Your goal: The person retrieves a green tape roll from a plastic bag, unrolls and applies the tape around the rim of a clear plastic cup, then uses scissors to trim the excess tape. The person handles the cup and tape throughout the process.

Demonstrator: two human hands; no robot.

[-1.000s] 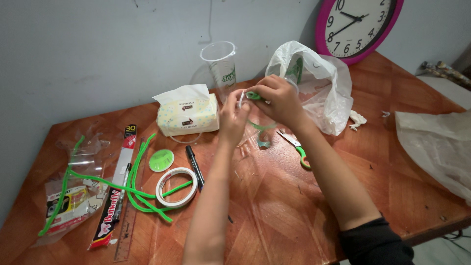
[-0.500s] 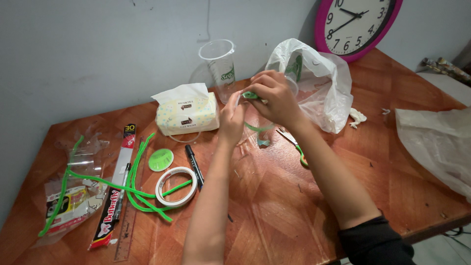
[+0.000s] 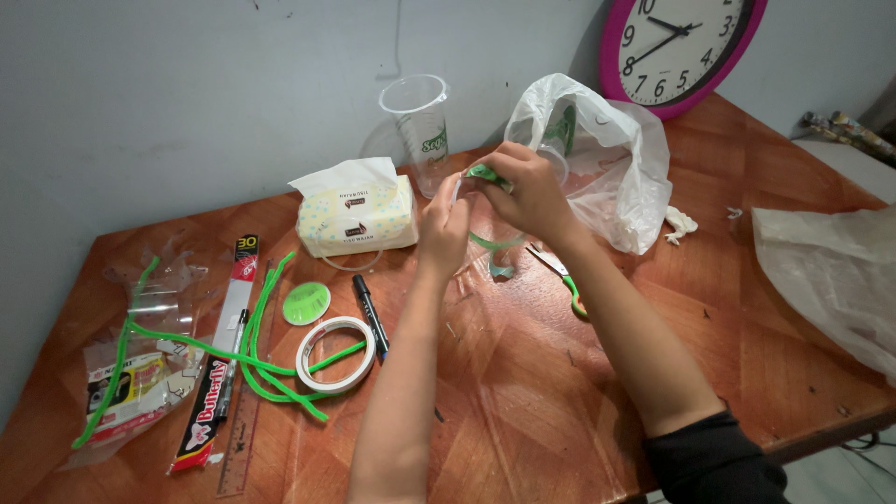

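Both my hands meet above the far middle of the wooden table [image 3: 523, 373]. My left hand [image 3: 443, 224] and my right hand [image 3: 527, 196] pinch a small piece of clear plastic with green print [image 3: 485, 174] between their fingertips. A curled green-edged plastic strip [image 3: 495, 245] hangs below the hands, just above the table. What exactly the fingers cover is hidden.
A clear plastic cup [image 3: 417, 121], tissue pack [image 3: 355, 217] and white plastic bag [image 3: 597, 159] stand behind the hands. Green-handled scissors [image 3: 560, 275] lie to the right. A black marker [image 3: 370, 315], tape roll [image 3: 334, 355], green disc [image 3: 307, 304], green pipe cleaners [image 3: 252, 359], ruler [image 3: 238, 411] and wrappers lie left. A pink-rimmed clock [image 3: 681, 51] leans on the wall.
My hands have shifted slightly and turned the small green-printed plastic piece between the fingertips. The camera view moved a little. Nothing else moved.
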